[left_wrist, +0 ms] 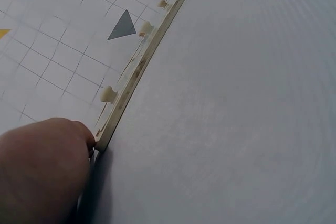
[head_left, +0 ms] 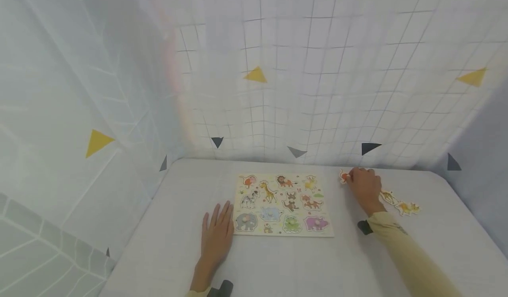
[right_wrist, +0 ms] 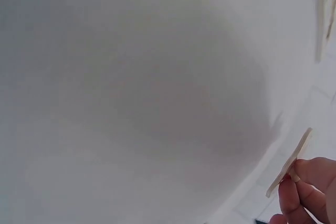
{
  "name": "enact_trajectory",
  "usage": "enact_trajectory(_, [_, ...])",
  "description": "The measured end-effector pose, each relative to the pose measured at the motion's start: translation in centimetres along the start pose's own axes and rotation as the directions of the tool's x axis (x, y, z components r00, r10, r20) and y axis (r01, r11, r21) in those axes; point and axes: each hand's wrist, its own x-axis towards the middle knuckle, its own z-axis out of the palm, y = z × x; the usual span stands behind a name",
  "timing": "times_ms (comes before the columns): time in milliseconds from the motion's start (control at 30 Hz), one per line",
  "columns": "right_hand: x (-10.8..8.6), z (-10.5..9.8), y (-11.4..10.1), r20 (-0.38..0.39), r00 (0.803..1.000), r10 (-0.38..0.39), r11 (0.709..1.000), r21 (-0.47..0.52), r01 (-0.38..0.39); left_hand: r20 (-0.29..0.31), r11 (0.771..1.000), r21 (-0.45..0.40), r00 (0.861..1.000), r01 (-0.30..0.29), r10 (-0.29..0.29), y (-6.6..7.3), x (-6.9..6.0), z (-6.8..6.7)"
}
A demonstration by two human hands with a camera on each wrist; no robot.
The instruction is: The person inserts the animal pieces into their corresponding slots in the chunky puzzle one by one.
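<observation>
A flat animal puzzle board (head_left: pixel 278 233) lies on the white table. My left hand (head_left: pixel 217 235) rests flat at its left edge, fingers extended; in the left wrist view part of this hand (left_wrist: pixel 44 166) touches the corner of the board (left_wrist: pixel 137 72), where small knobs stand up. To the right of the board, my right hand (head_left: pixel 365 189) pinches an orange animal piece (head_left: pixel 343 177). The right wrist view shows the fingers of the hand (right_wrist: pixel 310 187) gripping the knob of that thin piece (right_wrist: pixel 289 163), which is tilted and held above the table surface.
A giraffe piece (head_left: pixel 388 196) and a yellow animal piece (head_left: pixel 409 208) lie right of my right hand. Behind the table (head_left: pixel 278 266) hangs a white grid-patterned cloth (head_left: pixel 285 90) with coloured triangles, and more pale cloth (head_left: pixel 51 112) hangs at the left.
</observation>
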Motion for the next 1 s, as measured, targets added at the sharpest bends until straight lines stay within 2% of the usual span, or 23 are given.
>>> enact_trajectory(267, [0.0,-0.3,-3.5,-0.090,0.992,-0.088,0.995,0.038,0.092,0.007,1.000,-0.014,1.000,0.006,-0.006,0.2,0.0,0.2])
enact_trajectory(500, [-0.1,0.2,-6.9,-0.173,0.970,-0.173,0.976,0.101,0.193,-0.014,1.000,-0.016,1.000,-0.001,0.001,0.2,-0.1,-0.1])
enact_trajectory(867, [-0.6,0.2,-11.9,-0.178,0.949,-0.260,0.950,0.128,0.285,-0.006,1.000,-0.004,1.000,-0.007,0.007,-0.3,-0.2,0.2])
enact_trajectory(1000, [-0.7,0.4,-12.8,-0.158,0.955,-0.252,0.948,0.158,0.276,-0.008,1.000,0.006,1.000,-0.014,0.014,-0.4,-0.2,0.3])
